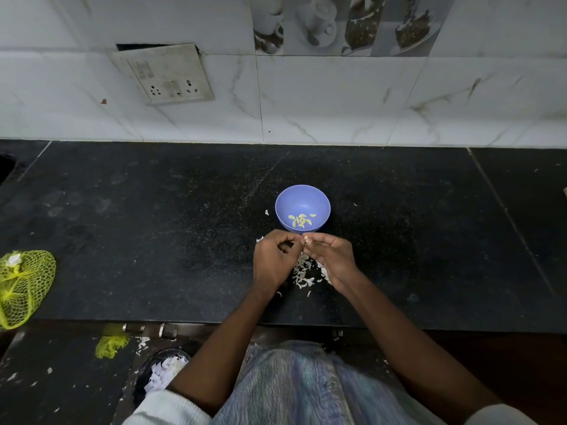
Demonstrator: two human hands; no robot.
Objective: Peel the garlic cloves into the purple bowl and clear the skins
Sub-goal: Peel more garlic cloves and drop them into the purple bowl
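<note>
Black counter (153, 210): both hands' fingers (294, 240) pinch what seems a garlic clove (306, 239), mostly hidden, before the purple bowl (302, 204).

no readable text, labels or numbers

The surface (153, 210) is dark speckled stone, dusted with pale specks and showing faint smudges toward its left part. A yellow mesh net bag (23, 289) lies at its left edge, with a small white item in its upper end. Behind, the wall is clad in white marble-pattern tiles (337, 99), with a strip of decorative tiles (343, 23) printed with cups and desserts. A soiled switch-and-socket plate (167, 76) hangs tilted, pulled away from its recess. On the floor below lies a scrap of yellow mesh (111, 345).
</note>
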